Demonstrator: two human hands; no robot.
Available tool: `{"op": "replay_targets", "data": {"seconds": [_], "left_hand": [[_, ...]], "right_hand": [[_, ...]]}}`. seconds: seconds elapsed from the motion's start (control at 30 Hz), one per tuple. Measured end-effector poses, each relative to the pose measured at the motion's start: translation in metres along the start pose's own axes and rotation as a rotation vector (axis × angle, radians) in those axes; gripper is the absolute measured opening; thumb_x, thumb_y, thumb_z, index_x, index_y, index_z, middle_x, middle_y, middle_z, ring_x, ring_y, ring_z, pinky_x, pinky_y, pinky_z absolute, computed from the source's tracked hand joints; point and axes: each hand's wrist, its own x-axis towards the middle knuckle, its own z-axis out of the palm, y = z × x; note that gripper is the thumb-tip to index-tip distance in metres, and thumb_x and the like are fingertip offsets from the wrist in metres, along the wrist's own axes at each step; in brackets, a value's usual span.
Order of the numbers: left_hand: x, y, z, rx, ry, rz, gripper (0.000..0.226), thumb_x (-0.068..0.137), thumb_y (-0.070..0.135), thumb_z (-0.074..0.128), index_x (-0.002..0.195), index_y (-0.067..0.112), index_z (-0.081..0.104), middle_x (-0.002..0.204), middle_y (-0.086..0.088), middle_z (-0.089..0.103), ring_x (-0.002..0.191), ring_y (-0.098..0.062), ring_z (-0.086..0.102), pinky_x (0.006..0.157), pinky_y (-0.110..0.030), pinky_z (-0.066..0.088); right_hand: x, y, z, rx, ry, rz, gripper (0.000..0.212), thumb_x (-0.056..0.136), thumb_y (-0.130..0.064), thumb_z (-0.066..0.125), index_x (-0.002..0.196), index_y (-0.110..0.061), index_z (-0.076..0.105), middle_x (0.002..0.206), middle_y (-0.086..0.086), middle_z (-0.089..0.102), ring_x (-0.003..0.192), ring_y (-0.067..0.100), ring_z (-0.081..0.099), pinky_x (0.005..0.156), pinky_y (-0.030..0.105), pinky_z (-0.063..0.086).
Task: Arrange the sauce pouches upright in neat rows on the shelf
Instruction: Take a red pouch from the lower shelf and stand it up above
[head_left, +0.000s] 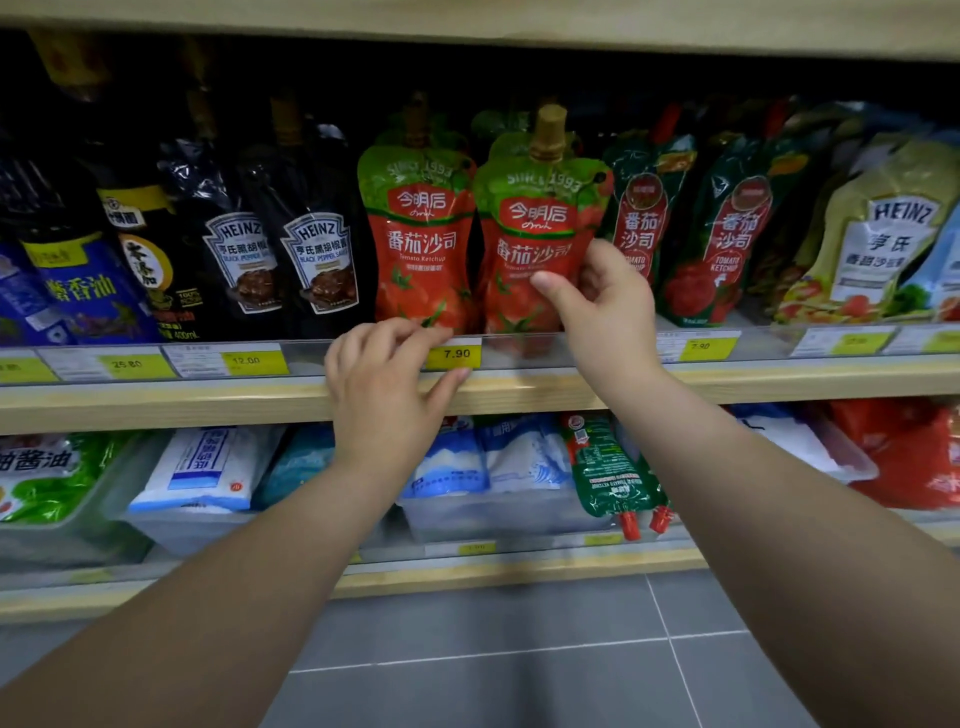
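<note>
Holding the front red-and-green ketchup pouch (537, 244) by its right edge, we are pinching it with our right hand (605, 306): the thumb (553, 291) is pressing its printed face, the other fingers closing behind it. It is standing upright at the shelf's front lip, just right of its twin pouch (422, 234) and left of the dark green ketchup pouches (647, 208). Our left hand (387, 387) is resting below the twin, fingers loosely curled against the price rail (519, 353), gripping nothing. We are judging that a one-sided pinch could twist or tip the soft pouch, nudging the twin askew.
</note>
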Motion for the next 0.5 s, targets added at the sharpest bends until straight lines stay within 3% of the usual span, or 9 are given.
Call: {"op": "replay_targets", "data": {"seconds": [0.17, 0.3, 0.43, 0.5], "left_hand": [[-0.002, -0.003, 0.003, 0.017, 0.032, 0.039, 0.037, 0.079, 0.046, 0.069, 0.110, 0.027, 0.066, 0.104, 0.001, 0.062, 0.104, -0.025, 0.048, 0.094, -0.037, 0.028], [-0.003, -0.003, 0.003, 0.015, 0.027, 0.043, 0.036, 0.080, 0.044, 0.068, 0.111, 0.026, 0.066, 0.105, 0.001, 0.062, 0.104, -0.025, 0.048, 0.095, -0.037, 0.029], [-0.005, 0.003, 0.000, -0.036, 0.036, 0.027, 0.036, 0.083, 0.042, 0.066, 0.112, 0.020, 0.067, 0.108, -0.004, 0.062, 0.105, -0.028, 0.050, 0.095, -0.037, 0.032], [-0.011, 0.009, 0.001, -0.079, 0.074, 0.048, 0.033, 0.084, 0.039, 0.066, 0.110, 0.018, 0.066, 0.112, -0.006, 0.061, 0.107, -0.028, 0.050, 0.097, -0.032, 0.031]], "right_hand": [[0.013, 0.004, -0.003, -0.068, -0.084, 0.066, 0.017, 0.085, -0.021, 0.066, 0.099, -0.026, 0.058, 0.095, -0.006, 0.068, 0.093, 0.014, 0.065, 0.086, 0.044, 0.054], [0.020, 0.005, -0.002, -0.106, -0.122, 0.131, 0.028, 0.088, -0.026, 0.063, 0.114, -0.017, 0.057, 0.105, 0.002, 0.068, 0.096, 0.019, 0.064, 0.087, 0.045, 0.053], [0.011, 0.006, -0.002, -0.176, -0.096, 0.141, 0.039, 0.089, -0.028, 0.062, 0.124, -0.012, 0.051, 0.113, 0.006, 0.065, 0.102, 0.019, 0.061, 0.091, 0.039, 0.051], [-0.006, 0.009, -0.012, -0.253, -0.040, 0.061, 0.043, 0.088, -0.031, 0.062, 0.125, -0.012, 0.050, 0.119, 0.004, 0.061, 0.107, 0.016, 0.057, 0.092, 0.031, 0.048]]}}
